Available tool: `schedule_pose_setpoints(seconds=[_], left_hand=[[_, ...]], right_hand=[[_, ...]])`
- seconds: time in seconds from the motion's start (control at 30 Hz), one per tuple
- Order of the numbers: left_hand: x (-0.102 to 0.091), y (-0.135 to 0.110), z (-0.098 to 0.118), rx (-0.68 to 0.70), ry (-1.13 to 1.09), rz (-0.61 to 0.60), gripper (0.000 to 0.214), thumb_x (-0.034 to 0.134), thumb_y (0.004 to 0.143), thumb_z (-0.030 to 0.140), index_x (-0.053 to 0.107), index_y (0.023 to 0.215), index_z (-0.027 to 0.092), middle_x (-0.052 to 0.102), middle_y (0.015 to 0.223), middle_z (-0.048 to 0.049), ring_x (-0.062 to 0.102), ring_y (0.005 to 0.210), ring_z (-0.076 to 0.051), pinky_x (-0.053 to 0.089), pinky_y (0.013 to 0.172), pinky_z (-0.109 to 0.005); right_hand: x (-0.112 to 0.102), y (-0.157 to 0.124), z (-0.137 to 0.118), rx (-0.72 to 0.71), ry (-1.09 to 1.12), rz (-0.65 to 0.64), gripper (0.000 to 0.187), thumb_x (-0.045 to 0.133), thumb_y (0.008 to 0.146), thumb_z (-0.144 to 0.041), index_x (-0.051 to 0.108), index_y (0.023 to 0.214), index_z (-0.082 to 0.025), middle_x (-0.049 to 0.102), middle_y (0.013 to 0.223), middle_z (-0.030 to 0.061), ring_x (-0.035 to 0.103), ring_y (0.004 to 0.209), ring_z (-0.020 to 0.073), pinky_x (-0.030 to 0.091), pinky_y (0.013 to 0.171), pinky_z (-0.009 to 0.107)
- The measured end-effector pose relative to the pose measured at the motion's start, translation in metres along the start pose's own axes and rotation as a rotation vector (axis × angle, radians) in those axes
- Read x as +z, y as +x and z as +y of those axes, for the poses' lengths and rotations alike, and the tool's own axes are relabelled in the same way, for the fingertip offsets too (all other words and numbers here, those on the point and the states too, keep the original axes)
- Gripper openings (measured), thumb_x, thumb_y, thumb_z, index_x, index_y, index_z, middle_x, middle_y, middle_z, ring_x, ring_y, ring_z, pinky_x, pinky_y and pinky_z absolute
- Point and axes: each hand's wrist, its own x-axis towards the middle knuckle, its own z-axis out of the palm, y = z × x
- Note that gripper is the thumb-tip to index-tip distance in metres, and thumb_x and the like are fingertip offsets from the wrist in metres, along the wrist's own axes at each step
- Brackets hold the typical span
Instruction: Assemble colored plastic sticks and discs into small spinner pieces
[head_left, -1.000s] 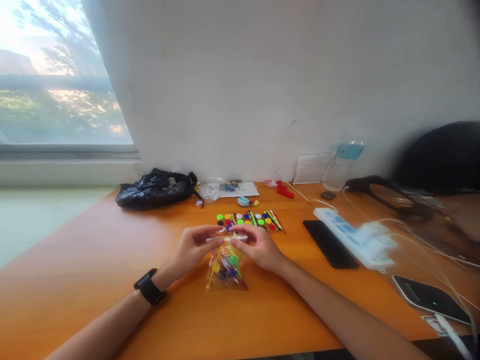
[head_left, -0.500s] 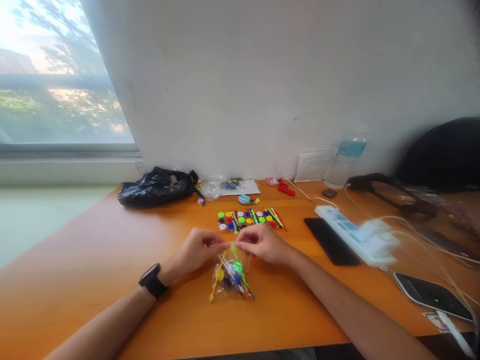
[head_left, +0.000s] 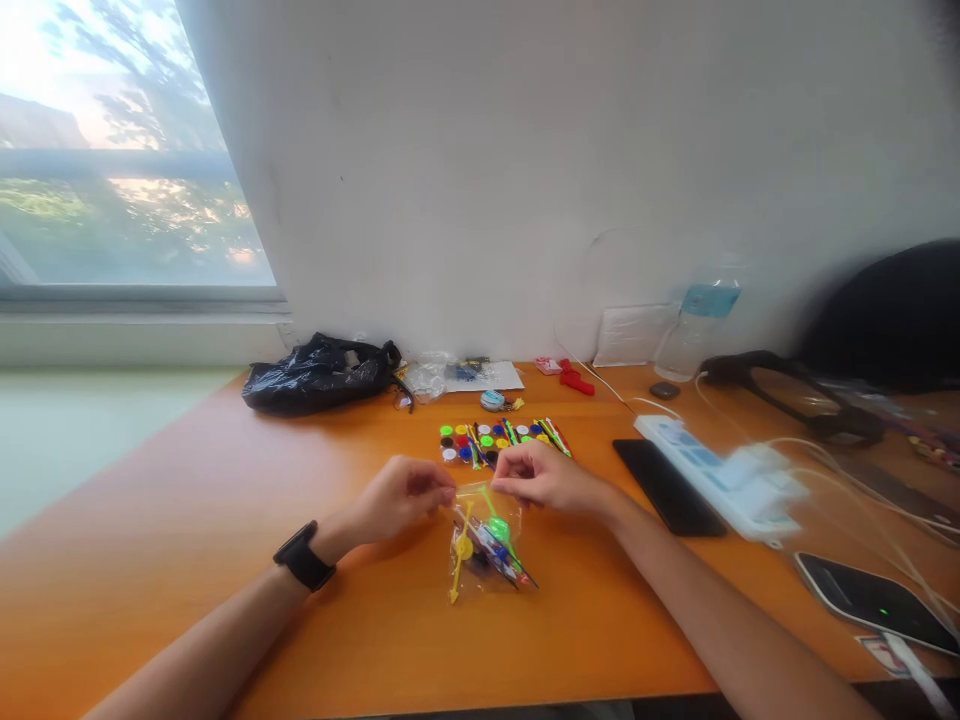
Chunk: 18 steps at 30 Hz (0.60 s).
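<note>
A small clear plastic bag [head_left: 486, 585] hangs or rests low over the table in front of me. Inside it are a yellow arrow spinner [head_left: 464, 547], a bright green one [head_left: 498, 528] and several blue, white and dark pieces. My left hand [head_left: 409, 497], with a black watch on its wrist, is closed in a pinch at the bag's upper left corner. Thumb and forefinger of my right hand [head_left: 546, 476] pinch the top edge farther right. Just beyond, rows of coloured discs and arrows [head_left: 487, 440] lie on the table, partly behind my right hand.
On the wooden table [head_left: 337, 640], a black plastic bag [head_left: 319, 378] lies at the back left. To the right are a dark phone [head_left: 667, 487], a white power strip [head_left: 712, 480] with cables, and another phone [head_left: 874, 605]. A bottle [head_left: 694, 335] stands by the wall.
My right hand has moved rightward along the bag's top, so the two hands are farther apart. The bag has shifted slightly right.
</note>
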Motion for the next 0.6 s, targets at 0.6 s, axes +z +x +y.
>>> schedule_pose_setpoints(seconds=[0.6], left_hand=[[0.006,-0.004,0.014,-0.234,-0.189,0.090,0.052,0.074,0.084,0.065,0.072,0.080,0.014,0.069,0.073,-0.0028,0.052,0.063,-0.013,0.037,0.054,-0.022]], right_hand=[[-0.083,0.003,-0.006,0.025,0.530,0.777,0.024,0.090,0.078,-0.027,0.073,0.093,-0.018,0.074,0.074,0.0018,0.067,0.060,0.0132,0.056,0.056,0.021]])
